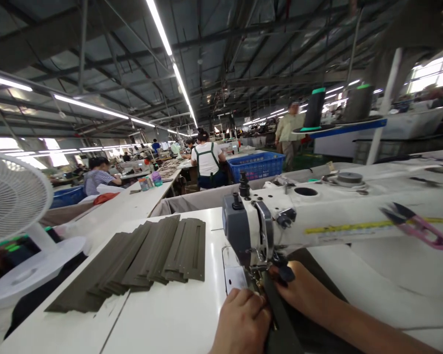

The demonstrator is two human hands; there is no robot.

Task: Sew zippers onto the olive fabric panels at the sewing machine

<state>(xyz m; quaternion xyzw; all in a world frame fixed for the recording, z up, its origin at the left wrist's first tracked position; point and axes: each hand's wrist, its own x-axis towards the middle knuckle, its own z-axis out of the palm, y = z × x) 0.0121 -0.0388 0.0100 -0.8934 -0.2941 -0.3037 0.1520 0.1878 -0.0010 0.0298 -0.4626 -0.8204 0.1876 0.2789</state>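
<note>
A dark olive fabric strip [280,327] lies under the needle area of a white sewing machine [258,231], with a narrow brass-coloured line, perhaps zipper teeth, along it. My left hand [243,319] is closed, its curled fingers on the strip's left edge just in front of the presser foot [258,270]. On the other side, my right hand [299,287] reaches in beside the needle, resting at the dark fabric. Its fingers are mostly hidden by a dark machine part, so their grip cannot be made out. More dark fabric [313,263] spreads beneath my right forearm.
Overlapping olive fabric pieces [147,260] lie left of the machine. A white fan [18,206] stands at far left. Pink-handled snips [421,226] rest on the machine arm. Thread cones [314,110] stand above. Beyond are a blue crate [256,166] and several people working.
</note>
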